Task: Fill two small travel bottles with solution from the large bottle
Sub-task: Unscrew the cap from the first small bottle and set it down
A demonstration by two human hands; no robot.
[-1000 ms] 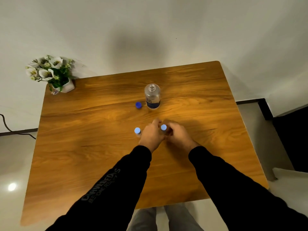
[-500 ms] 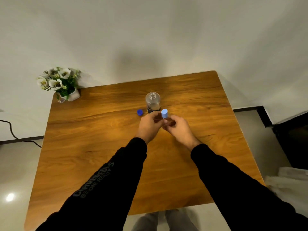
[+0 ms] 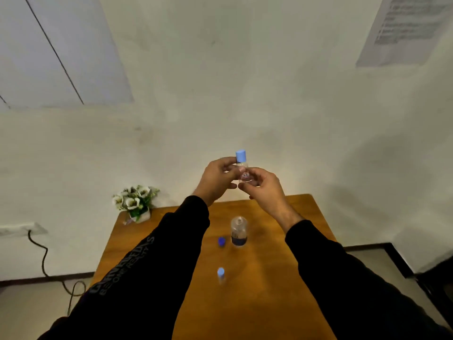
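Travel bottle (image 3: 244, 173), capped light blue, is held up above the surface (image 3: 269, 278) between left hand (image 3: 217, 179) and right hand (image 3: 263, 186), both gripping it; next, likely, uncapping.

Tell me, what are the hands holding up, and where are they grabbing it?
A small travel bottle: left hand and right hand grip its clear body, below the cap.

My sleeves are hiding the table's (image 3: 257, 303) near edge and left side | my left hand (image 3: 217, 179) and right hand (image 3: 263, 188) are covering much of the raised small bottle (image 3: 243, 171) | its label is reading too small | the second small bottle (image 3: 220, 274) is looking blurred.
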